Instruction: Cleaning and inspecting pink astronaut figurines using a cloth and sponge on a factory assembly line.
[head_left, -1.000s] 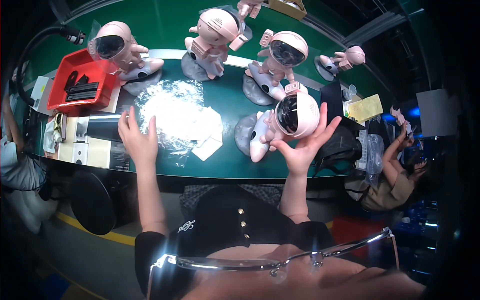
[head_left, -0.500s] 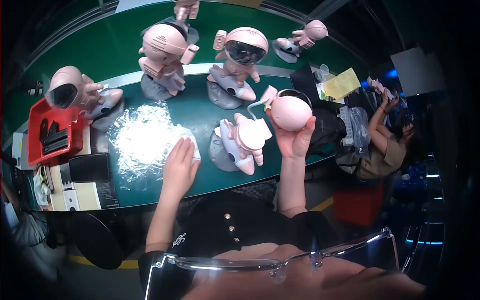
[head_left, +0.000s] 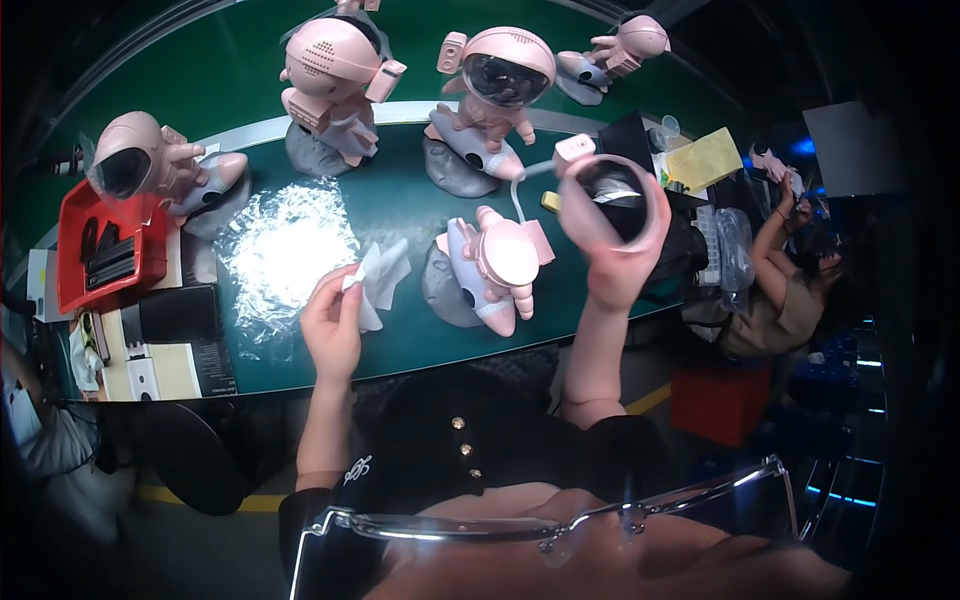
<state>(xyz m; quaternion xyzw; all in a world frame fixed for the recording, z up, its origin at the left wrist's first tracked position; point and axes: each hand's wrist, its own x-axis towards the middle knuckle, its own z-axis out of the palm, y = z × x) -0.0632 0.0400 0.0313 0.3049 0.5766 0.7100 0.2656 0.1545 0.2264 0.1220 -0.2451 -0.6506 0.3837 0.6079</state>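
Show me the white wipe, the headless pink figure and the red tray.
White wipe [head_left: 379, 282]: head view, on its crumpled middle.
Headless pink figure [head_left: 508, 256]: head view, on its pale round top.
Red tray [head_left: 70, 250]: head view, on its left wall.

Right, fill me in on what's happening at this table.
A person is handling a toy astronaut in pieces. The right hand holds up a round pink head with a dark visor, while the left hand pinches a white wipe, not touching the head. The headless body sits on the green table between the hands. Crinkled clear plastic lies to the left, and more astronaut figures stand farther back.
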